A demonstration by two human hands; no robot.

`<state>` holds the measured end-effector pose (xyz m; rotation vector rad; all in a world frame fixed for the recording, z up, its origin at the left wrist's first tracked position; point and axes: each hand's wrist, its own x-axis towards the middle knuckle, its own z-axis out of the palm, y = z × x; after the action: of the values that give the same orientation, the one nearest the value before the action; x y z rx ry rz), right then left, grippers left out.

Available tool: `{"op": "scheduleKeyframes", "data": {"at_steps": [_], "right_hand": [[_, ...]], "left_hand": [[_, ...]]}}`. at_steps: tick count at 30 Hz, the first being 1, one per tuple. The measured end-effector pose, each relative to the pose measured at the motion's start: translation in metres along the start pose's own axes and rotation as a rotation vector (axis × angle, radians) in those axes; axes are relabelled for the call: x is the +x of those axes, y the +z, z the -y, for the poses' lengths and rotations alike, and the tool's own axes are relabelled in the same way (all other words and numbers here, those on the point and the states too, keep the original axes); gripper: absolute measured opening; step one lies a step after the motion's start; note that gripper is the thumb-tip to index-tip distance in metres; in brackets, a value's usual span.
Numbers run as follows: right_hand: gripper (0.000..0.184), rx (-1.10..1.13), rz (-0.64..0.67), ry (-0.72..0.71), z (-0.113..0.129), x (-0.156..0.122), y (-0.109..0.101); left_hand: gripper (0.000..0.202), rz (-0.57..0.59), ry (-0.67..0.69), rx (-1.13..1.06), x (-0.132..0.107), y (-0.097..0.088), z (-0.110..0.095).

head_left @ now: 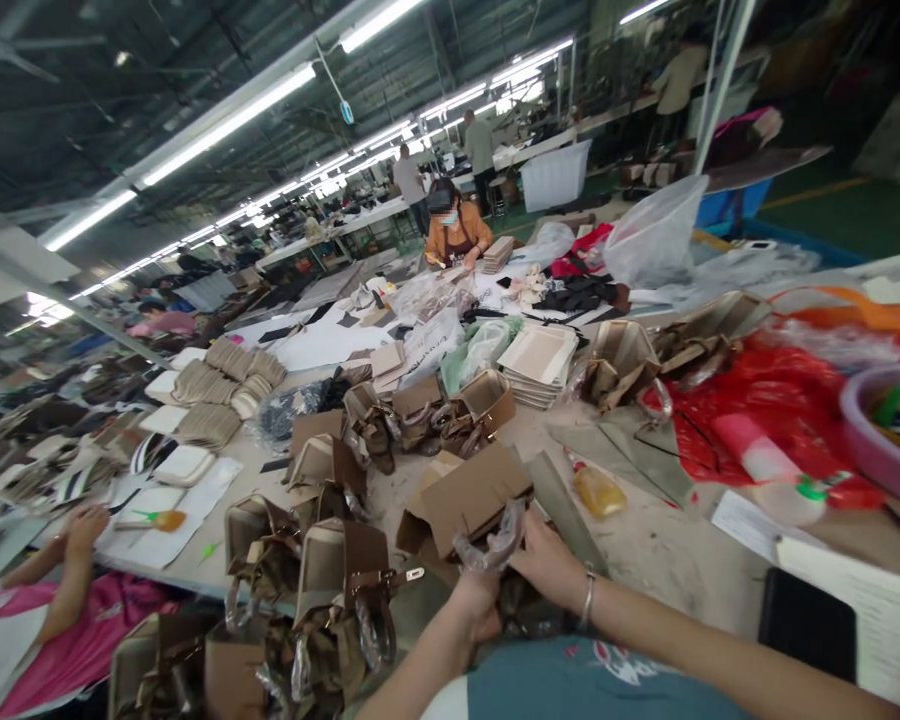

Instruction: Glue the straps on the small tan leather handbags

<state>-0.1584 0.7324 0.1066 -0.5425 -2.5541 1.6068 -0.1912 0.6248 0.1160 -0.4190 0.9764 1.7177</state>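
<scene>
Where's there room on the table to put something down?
The widest bare patch of table lies between the yellow bottle, the white paper, the black slab and the person's right forearm. A narrow gap shows between the cardboard and the bags. It's crowded among those bags and around the red plastic.

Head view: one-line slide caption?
Left hand and right hand at a curved, clear-plastic-wrapped handle by a boxy brown bag, more beige-lined brown bags to the left.
</scene>
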Motion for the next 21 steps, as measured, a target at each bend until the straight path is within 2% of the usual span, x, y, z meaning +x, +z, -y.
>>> {"op": "scheduleKeyframes", "data": {"at_steps": [2, 5, 8, 12, 15, 21], "right_hand": [[0.032, 0.045, -0.005, -0.01, -0.008, 0.003, 0.005], [0.027, 0.134, 0.024, -0.021, -0.02, 0.009, 0.009], [0.028, 0.188, 0.079, -0.059, -0.024, 0.013, 0.005], [0.03, 0.193, 0.155, -0.109, -0.021, 0.014, -0.007], [0.032, 0.122, 0.157, -0.13, -0.02, 0.015, -0.015], [0.032, -0.084, 0.066, -0.181, -0.022, 0.008, -0.013]], "left_hand": [[0.041, 0.068, 0.015, -0.006, -0.001, 0.001, 0.003], [0.049, 0.167, -0.009, -0.067, -0.005, -0.001, 0.0], [0.05, 0.214, -0.039, -0.136, -0.008, -0.004, -0.005], [0.055, 0.201, -0.125, -0.107, 0.004, -0.007, -0.007], [0.062, 0.199, -0.159, -0.079, 0.016, -0.005, -0.004], [0.052, 0.166, -0.077, -0.071, 0.017, 0.012, 0.001]]}}
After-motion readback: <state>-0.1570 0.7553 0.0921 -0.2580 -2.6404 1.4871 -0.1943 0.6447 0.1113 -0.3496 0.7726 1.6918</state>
